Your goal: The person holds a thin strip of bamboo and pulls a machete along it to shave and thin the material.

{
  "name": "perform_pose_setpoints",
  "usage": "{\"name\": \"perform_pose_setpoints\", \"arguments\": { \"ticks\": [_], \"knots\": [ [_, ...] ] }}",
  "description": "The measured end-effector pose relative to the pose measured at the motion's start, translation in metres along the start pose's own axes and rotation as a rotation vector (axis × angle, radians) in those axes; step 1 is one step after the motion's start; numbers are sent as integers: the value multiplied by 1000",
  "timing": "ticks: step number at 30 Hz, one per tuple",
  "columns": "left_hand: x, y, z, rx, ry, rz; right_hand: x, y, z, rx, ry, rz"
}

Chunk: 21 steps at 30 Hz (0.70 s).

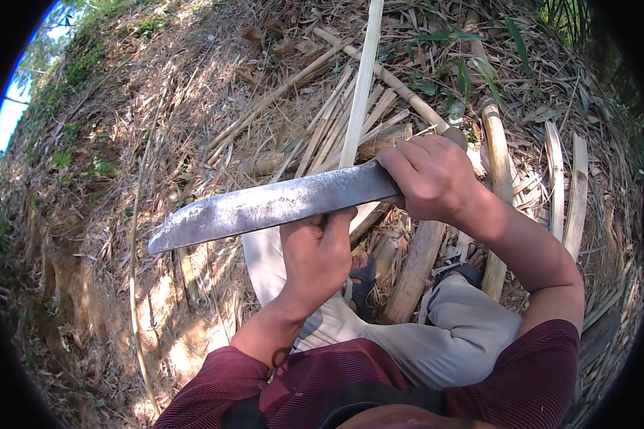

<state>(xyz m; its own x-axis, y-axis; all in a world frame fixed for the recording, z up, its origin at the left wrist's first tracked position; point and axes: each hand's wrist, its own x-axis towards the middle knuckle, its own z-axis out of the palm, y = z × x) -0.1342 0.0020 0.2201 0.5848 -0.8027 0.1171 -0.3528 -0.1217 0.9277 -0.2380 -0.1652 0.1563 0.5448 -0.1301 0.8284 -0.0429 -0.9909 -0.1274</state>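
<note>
At the centre of the frame the right hand (433, 177) is clenched round the hidden handle of a broad steel machete (265, 207), its blade running out to the centre left. The left hand (318, 250) is closed round a pale split bamboo strip (361, 79), just beneath the blade. The strip looks light, stiff and springy with splintery edges, best gripped low; the machete looks heavy and blade-forward, safe only at the handle.
</note>
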Motion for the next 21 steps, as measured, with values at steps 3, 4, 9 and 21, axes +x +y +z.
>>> {"name": "perform_pose_setpoints", "arguments": {
  "ticks": [3,4,9,21],
  "knots": [
    [-1,-1,3,-5,25,17,-2,6,-1,-42,17,-15],
    [0,-1,7,-46,40,5,-2,7,-2,-48,18,-14],
    [-2,4,-3,-41,-11,-42,-4,16,0,-105,-30,25],
    [4,-1,-27,-127,-105,-216,-20,64,-16,369,70,947]
  ]
}}
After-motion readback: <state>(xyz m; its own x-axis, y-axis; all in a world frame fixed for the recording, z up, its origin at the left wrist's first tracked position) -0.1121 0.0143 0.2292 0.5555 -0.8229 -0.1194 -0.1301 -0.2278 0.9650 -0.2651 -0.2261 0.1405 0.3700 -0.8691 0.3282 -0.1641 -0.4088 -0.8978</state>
